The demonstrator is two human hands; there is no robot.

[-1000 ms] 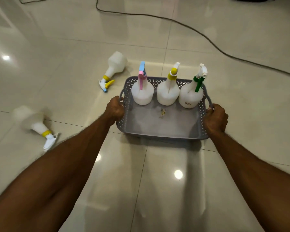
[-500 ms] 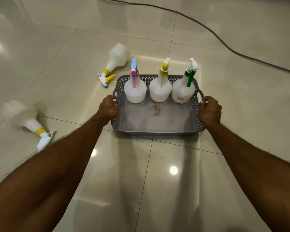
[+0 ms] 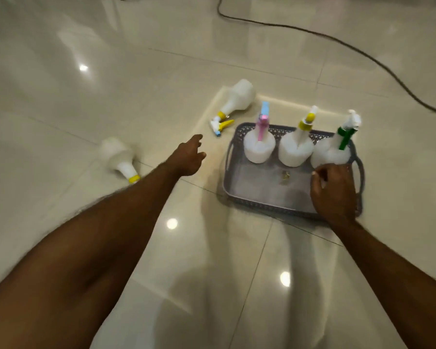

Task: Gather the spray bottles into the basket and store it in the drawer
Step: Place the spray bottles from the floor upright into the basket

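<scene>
head view: basket (image 3: pixel 252 195) sits on the floor (image 3: pixel 91 102) with 3 bottles standing along its far wall, pink (image 3: pixel 259 147), yellow (image 3: pixel 297 149), green (image 3: pixel 331 154)
loose bottles: 2 lying on the tiles, near one (image 3: pixel 234 100) just left of the basket's far corner, far one (image 3: pixel 118 157) well off to the left, partly behind the arm
step: looks like going for the near one next
how to do it well: tbh I'd grab it round the neck by the yellow collar, not the fat body, then stand it in the free front row
left hand (image 3: pixel 188 157): fingers spread, nothing in it, hovering short of the near one
right hand (image 3: pixel 334 190): loosely curled over the basket's right end, can't tell if it touches the rim or the green
drawer: not in view
</scene>
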